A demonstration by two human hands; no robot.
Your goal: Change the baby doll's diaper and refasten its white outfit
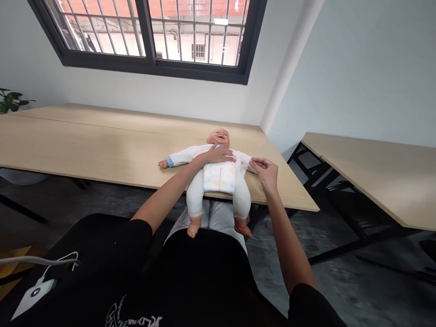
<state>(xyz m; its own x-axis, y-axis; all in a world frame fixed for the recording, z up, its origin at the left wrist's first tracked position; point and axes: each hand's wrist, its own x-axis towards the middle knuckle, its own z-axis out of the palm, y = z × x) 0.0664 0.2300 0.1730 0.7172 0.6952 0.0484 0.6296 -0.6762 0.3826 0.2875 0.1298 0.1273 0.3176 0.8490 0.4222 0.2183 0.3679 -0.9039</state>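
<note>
A baby doll [218,135] lies on its back at the table's front edge, its legs hanging over. It has a white top with a blue cuff [170,161] on the sleeve at the left, and a white diaper [219,177] round its hips. My left hand [220,154] lies flat on the doll's chest with its fingers spread. At the end of the other sleeve [242,160], my right hand [266,170] pinches the white cloth between thumb and fingers. The doll's hand on that side is hidden.
The wooden table [112,145] runs far to the left beneath a barred window [197,70]. Another table [374,168] stands at the right, beyond a gap. A white device [36,294] with a cable is at the lower left.
</note>
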